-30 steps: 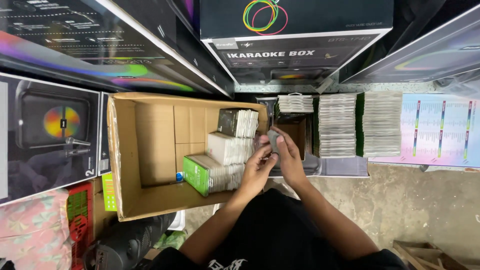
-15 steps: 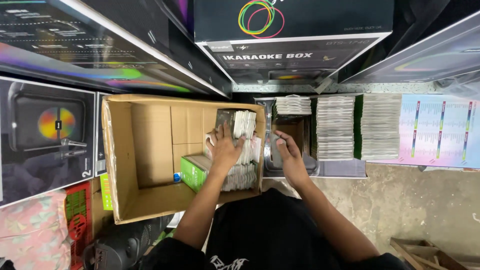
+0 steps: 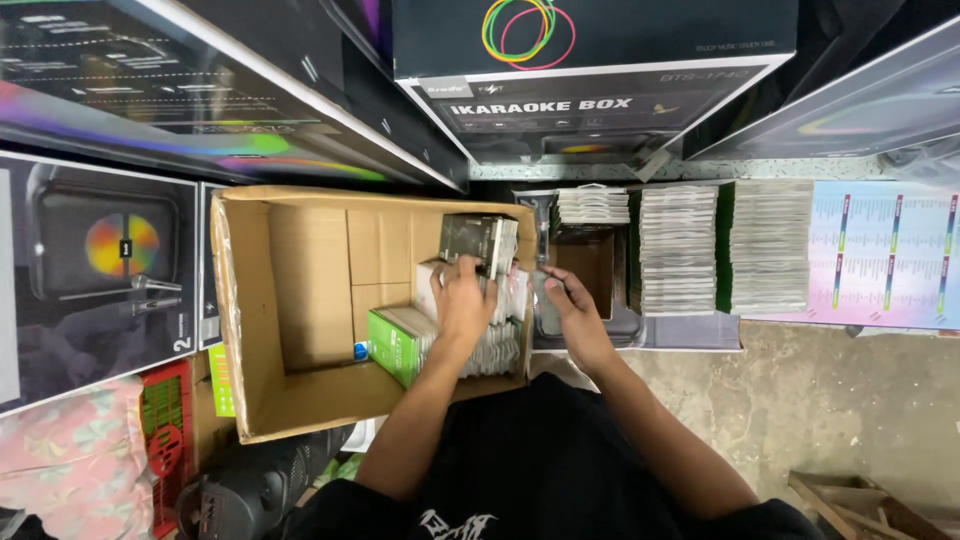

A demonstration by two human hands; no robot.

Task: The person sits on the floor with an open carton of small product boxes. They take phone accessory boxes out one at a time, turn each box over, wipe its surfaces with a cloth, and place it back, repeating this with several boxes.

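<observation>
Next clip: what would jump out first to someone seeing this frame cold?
The open cardboard box at centre left, where the left hand rests on a row of small packets stacked along its right side, next to a green packet. The right hand reaches just outside the box toward a smaller container. Rows of pale stacked packets lie to the right, and large dark printed cartons tower behind.

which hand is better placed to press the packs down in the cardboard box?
Left. The left hand already rests on the packs inside the cardboard box; the right hand is outside its right wall.
</observation>
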